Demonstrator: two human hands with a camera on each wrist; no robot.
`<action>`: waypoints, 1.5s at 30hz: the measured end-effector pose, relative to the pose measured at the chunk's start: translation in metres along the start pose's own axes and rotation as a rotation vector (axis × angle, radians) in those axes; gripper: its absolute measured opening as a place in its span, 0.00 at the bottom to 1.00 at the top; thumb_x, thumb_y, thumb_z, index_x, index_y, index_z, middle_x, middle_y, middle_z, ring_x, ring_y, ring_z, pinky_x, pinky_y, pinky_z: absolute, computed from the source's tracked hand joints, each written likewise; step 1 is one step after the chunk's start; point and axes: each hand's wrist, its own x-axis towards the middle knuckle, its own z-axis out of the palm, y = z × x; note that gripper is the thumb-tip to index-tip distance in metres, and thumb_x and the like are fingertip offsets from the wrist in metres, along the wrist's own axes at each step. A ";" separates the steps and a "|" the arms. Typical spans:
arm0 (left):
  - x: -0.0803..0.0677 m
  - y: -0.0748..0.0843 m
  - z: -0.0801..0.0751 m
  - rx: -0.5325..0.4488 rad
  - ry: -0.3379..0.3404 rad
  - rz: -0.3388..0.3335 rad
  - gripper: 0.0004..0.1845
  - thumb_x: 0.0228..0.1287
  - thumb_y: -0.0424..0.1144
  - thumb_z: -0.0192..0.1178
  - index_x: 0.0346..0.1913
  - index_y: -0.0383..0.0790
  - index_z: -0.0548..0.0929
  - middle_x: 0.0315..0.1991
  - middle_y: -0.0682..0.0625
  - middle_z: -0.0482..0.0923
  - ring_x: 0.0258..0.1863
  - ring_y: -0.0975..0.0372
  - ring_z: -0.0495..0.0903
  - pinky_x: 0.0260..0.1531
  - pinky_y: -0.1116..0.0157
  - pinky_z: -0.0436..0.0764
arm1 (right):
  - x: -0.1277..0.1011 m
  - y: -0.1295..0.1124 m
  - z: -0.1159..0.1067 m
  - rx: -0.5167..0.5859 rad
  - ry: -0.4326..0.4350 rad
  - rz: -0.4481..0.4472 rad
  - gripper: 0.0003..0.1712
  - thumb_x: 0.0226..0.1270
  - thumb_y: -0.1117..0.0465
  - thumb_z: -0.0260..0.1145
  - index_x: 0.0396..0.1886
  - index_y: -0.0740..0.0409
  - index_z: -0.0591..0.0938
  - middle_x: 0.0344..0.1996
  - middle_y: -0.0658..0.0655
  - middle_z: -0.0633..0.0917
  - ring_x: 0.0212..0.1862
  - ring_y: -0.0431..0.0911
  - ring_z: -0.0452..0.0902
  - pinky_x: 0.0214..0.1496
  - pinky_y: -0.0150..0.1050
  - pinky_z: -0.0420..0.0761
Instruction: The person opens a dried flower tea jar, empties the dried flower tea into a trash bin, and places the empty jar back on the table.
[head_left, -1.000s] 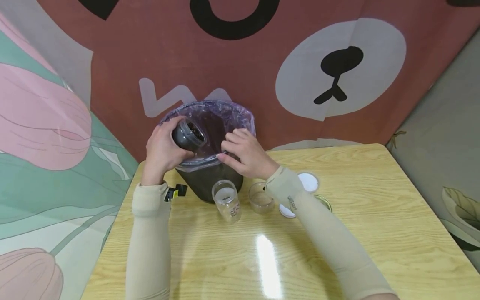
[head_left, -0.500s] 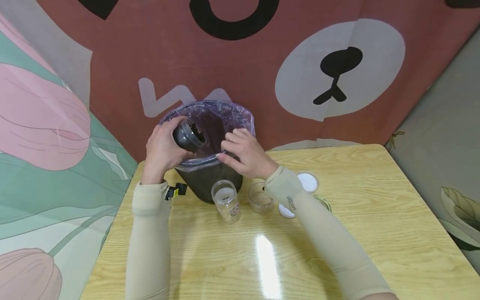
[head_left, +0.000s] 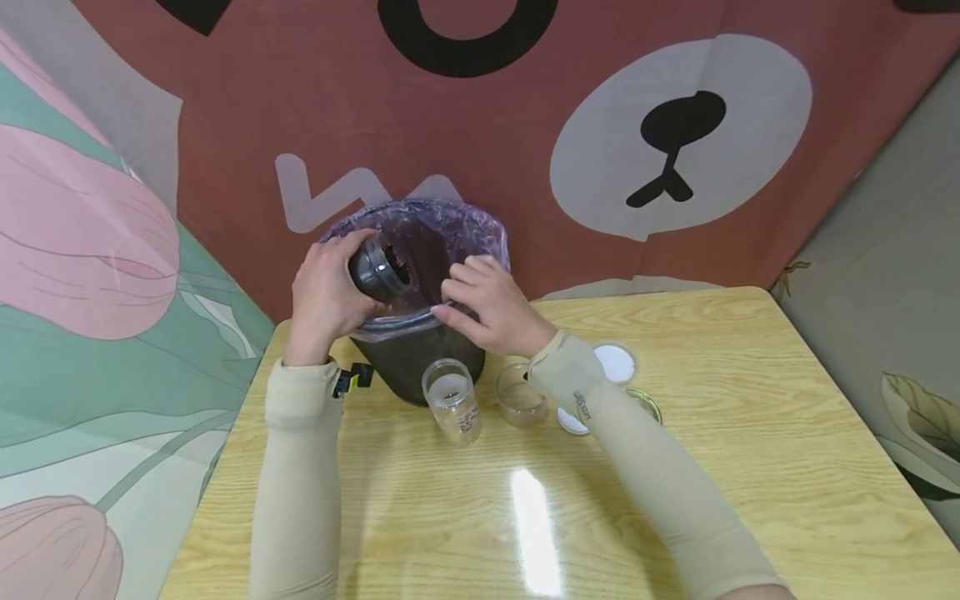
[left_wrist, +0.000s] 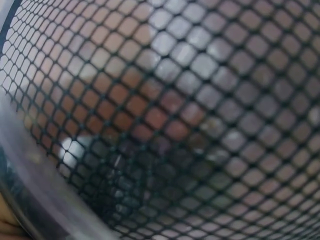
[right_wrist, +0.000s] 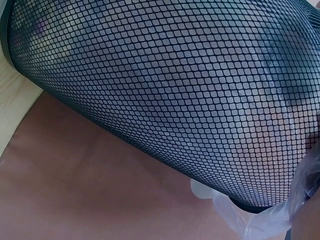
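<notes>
My left hand grips a jar with dark contents, its clear collar and mouth tilted to the right over the open trash can. The can is dark mesh, lined with a thin purple see-through bag. At the can's near right rim, my right hand holds the edge, its thumb outside and its fingers curled over the top. In the right wrist view, bag film hangs at the mesh can's rim beside the hand. Only blurred mesh fills most of the left wrist view.
A clear jar stands on the wooden table before the can. Beside it is a shallow clear container. White discs and a gold-rimmed lid lie near the right forearm. A printed cloth hangs behind the can.
The jar in my left hand has turned a little further, so its mouth points more to the right and downward. My right hand stays at the can's rim.
</notes>
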 end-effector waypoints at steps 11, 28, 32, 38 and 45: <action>0.001 0.002 0.001 0.041 0.010 0.019 0.53 0.31 0.34 0.86 0.71 0.45 0.76 0.63 0.35 0.78 0.59 0.40 0.72 0.58 0.37 0.73 | 0.000 0.000 0.000 0.001 -0.005 0.002 0.35 0.83 0.35 0.38 0.29 0.54 0.76 0.26 0.52 0.70 0.36 0.48 0.64 0.48 0.46 0.67; -0.002 0.002 0.002 0.076 0.046 0.063 0.51 0.31 0.31 0.85 0.69 0.44 0.78 0.61 0.34 0.80 0.60 0.38 0.73 0.58 0.34 0.72 | 0.000 -0.004 0.002 -0.005 -0.011 0.010 0.36 0.83 0.34 0.37 0.28 0.54 0.76 0.26 0.51 0.70 0.35 0.48 0.63 0.47 0.45 0.66; -0.001 0.003 0.003 0.075 0.058 0.073 0.51 0.31 0.30 0.85 0.69 0.45 0.79 0.62 0.34 0.79 0.60 0.38 0.72 0.59 0.34 0.72 | -0.001 -0.004 0.001 0.000 -0.004 0.009 0.35 0.83 0.35 0.38 0.28 0.54 0.76 0.26 0.51 0.69 0.35 0.48 0.63 0.47 0.45 0.66; -0.001 0.006 0.004 0.077 0.090 0.094 0.50 0.31 0.30 0.85 0.68 0.45 0.80 0.62 0.35 0.80 0.60 0.39 0.73 0.58 0.34 0.72 | -0.001 -0.003 0.000 0.006 -0.012 0.013 0.35 0.83 0.34 0.37 0.29 0.53 0.76 0.26 0.51 0.70 0.36 0.48 0.63 0.48 0.45 0.67; -0.001 0.008 0.006 0.086 0.150 0.140 0.46 0.34 0.32 0.85 0.65 0.45 0.82 0.60 0.36 0.82 0.57 0.39 0.75 0.58 0.34 0.72 | -0.001 -0.003 -0.002 0.004 -0.017 0.019 0.36 0.83 0.34 0.37 0.29 0.53 0.76 0.27 0.51 0.71 0.36 0.48 0.65 0.47 0.45 0.67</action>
